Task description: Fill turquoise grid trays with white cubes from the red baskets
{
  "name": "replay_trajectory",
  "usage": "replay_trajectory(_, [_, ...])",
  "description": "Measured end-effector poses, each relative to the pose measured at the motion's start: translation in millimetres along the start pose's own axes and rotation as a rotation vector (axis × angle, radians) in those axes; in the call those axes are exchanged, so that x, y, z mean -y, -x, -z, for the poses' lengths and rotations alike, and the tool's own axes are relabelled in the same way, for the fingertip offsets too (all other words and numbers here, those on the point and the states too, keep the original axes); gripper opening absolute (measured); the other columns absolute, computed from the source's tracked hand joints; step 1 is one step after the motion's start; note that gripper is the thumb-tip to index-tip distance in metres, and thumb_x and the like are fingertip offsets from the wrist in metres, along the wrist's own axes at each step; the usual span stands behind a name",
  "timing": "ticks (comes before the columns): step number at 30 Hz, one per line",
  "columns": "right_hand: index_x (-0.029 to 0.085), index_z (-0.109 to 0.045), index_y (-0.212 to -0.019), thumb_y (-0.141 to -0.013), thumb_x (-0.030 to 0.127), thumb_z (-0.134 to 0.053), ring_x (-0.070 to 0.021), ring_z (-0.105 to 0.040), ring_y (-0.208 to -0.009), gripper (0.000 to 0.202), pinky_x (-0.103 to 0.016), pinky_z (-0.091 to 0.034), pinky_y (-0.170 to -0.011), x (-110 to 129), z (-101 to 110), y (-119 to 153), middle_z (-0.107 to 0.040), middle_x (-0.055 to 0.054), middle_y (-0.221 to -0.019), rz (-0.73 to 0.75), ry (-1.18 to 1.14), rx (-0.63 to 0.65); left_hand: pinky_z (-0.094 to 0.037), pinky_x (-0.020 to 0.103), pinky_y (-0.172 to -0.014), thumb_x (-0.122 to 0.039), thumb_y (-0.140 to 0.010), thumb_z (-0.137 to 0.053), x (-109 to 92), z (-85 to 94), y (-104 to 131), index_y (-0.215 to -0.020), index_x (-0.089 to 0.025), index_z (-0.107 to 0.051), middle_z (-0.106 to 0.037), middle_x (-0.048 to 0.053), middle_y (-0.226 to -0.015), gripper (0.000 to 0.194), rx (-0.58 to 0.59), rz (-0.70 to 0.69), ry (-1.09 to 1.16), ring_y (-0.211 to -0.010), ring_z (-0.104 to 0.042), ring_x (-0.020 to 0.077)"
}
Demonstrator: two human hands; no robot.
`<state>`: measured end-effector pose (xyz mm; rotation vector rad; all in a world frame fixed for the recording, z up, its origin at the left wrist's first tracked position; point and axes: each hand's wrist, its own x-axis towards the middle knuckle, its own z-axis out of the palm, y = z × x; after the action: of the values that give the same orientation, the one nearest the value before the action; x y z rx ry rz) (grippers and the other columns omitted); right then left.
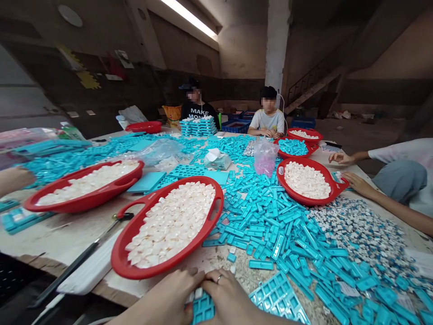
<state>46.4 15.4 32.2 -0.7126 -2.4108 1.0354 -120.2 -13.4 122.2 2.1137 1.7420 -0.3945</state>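
At the bottom centre, my left hand and my right hand meet over a blue gridded tray, with their fingers curled at its top edge. A few white pieces show between the hands at the tray's edge. My right hand wears a ring. Just beyond my hands sits a red basin full of white pieces. Another blue gridded tray lies to the right of my right hand. Whatever my fingertips pinch is hidden.
Blue strips cover the middle and right. Small mixed pieces lie near a person's hands. More red basins stand left and right. A black-handled tool rests at left. Two people sit opposite.
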Motion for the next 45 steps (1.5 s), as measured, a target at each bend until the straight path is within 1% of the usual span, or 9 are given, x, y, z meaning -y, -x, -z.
replay_trajectory(6, [0.022, -0.066, -0.120, -0.065, 0.071, -0.082, -0.0288, -0.058, -0.117, 0.076, -0.039, -0.047, -0.105, -0.3, -1.2, 2.0, -0.064, -0.008, -0.121, -0.014, 0.028, 0.000, -0.039, 0.028, -0.058, -0.014, -0.067, -0.049, 17.0, 8.3, 5.5, -0.073, -0.021, -0.056, -0.064, 0.004, -0.072, 0.011, -0.042, -0.001, 0.051, -0.067, -0.062, 0.0217])
replay_trajectory(17, [0.019, -0.065, -0.124, -0.068, 0.063, -0.084, -0.0304, -0.056, -0.119, 0.074, -0.044, -0.045, -0.105, 3.1, 2.2, 8.8, -0.062, -0.012, -0.123, -0.060, -0.013, -0.050, -0.041, 0.028, -0.065, -0.034, -0.092, -0.042, 13.1, -24.2, -4.0, -0.077, -0.021, -0.047, -0.056, 0.000, -0.073, 0.021, -0.254, 0.055, 0.476, -0.069, -0.054, 0.0168])
replay_trajectory(22, [0.019, -0.062, -0.129, -0.066, 0.057, -0.088, -0.0307, -0.055, -0.122, 0.078, -0.045, -0.044, -0.108, 5.8, 6.0, 10.8, -0.062, -0.011, -0.127, -0.069, -0.042, -0.048, -0.050, 0.037, -0.097, -0.038, -0.100, -0.034, 0.7, -10.6, -3.4, -0.106, -0.019, -0.062, -0.068, 0.009, -0.109, 0.035, -0.396, -0.027, 0.598, -0.104, -0.062, 0.0225])
replay_trajectory(25, [0.019, -0.062, -0.130, -0.065, 0.054, -0.090, -0.0311, -0.054, -0.124, 0.079, -0.046, -0.042, -0.110, 5.5, 9.4, 13.0, -0.061, -0.011, -0.129, -0.082, -0.053, -0.032, -0.036, 0.041, -0.118, -0.034, -0.101, -0.034, 1.6, -10.6, 2.5, -0.134, -0.022, -0.058, -0.052, 0.008, -0.148, 0.042, -0.357, -0.123, 0.599, -0.137, -0.046, 0.0236])
replay_trajectory(28, [0.019, -0.063, -0.128, -0.064, 0.047, -0.092, -0.0310, -0.054, -0.124, 0.076, -0.045, -0.044, -0.109, 4.5, 15.3, 14.9, -0.061, -0.011, -0.129, -0.101, -0.060, -0.015, -0.030, 0.043, -0.122, -0.032, -0.102, -0.032, 4.2, -28.3, 13.9, -0.141, -0.024, -0.053, -0.041, 0.006, -0.157, 0.045, -0.331, -0.085, 0.605, -0.145, -0.038, 0.0237])
replay_trajectory(32, [0.018, -0.064, -0.126, -0.084, 0.023, -0.077, -0.0253, -0.057, -0.121, 0.045, -0.038, -0.047, -0.106, 7.2, 31.7, 7.6, -0.065, -0.009, -0.125, -0.035, 0.025, 0.014, -0.033, 0.047, -0.121, -0.039, -0.100, -0.043, -2.0, -71.8, 26.7, -0.147, -0.021, -0.045, -0.041, 0.013, -0.157, 0.050, -0.426, 0.077, 0.598, -0.145, -0.039, 0.0277])
replay_trajectory(36, [0.016, -0.073, -0.104, -0.087, 0.018, -0.068, -0.0255, -0.066, -0.101, 0.018, -0.036, -0.053, -0.092, 22.1, 50.5, -19.8, -0.073, -0.009, -0.100, 0.101, 0.323, 0.243, -0.031, 0.055, -0.121, -0.047, -0.085, -0.069, -10.2, -110.6, 22.1, -0.151, -0.019, -0.041, -0.039, 0.017, -0.158, 0.077, -0.570, 0.115, 0.522, -0.148, -0.034, 0.0365])
replay_trajectory(40, [0.012, -0.076, -0.095, -0.080, 0.018, -0.068, -0.0258, -0.070, -0.079, 0.018, -0.032, -0.054, -0.075, 49.3, 56.2, -51.5, -0.076, -0.012, -0.087, 0.154, 0.638, 0.461, -0.039, 0.057, -0.116, -0.044, -0.072, -0.082, -4.2, -132.6, 7.1, -0.152, -0.020, -0.042, -0.042, 0.020, -0.156, 0.092, -0.677, 0.083, 0.502, -0.144, -0.040, 0.0403])
replay_trajectory(45, [0.006, -0.077, -0.095, -0.070, 0.027, -0.075, -0.0322, -0.071, -0.079, 0.033, -0.036, -0.053, -0.072, 71.1, 45.3, -70.3, -0.075, -0.019, -0.086, 0.081, 0.813, 0.655, -0.047, 0.052, -0.110, -0.042, -0.064, -0.088, 8.3, -152.5, -7.8, -0.148, -0.019, -0.049, -0.052, 0.018, -0.149, 0.096, -0.793, 0.013, 0.481, -0.134, -0.052, 0.0404])
